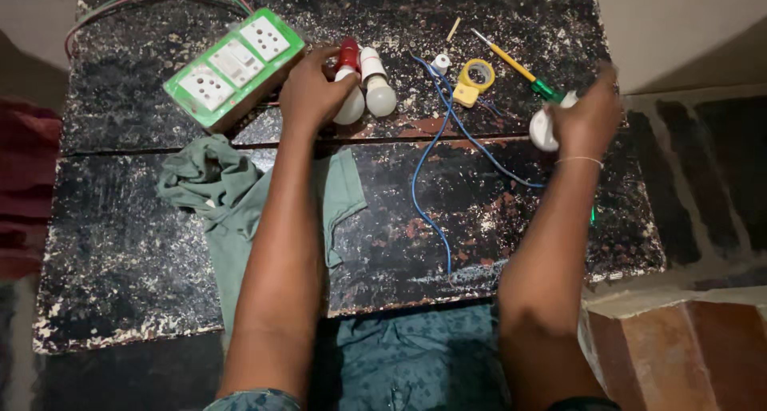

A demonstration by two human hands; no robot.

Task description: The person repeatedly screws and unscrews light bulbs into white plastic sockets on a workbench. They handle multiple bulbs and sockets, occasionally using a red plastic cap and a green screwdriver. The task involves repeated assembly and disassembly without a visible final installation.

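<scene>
My left hand [310, 91] rests on a white bulb with a red base [349, 87] near the table's far middle, fingers curled around it. A second white bulb [378, 85] lies just right of it, untouched. My right hand [589, 115] is blurred at the table's right side and closes around a round white bulb-like object [543, 130]. A blue wire [423, 171] trails across the table between my arms.
A green switchboard with white sockets [234, 66] lies at the far left. A yellow tape roll [477, 79], a yellow-green screwdriver [515, 63] and a small white holder [441, 61] lie at the back. A green cloth [232, 195] lies under my left arm on the worn black table [120, 243].
</scene>
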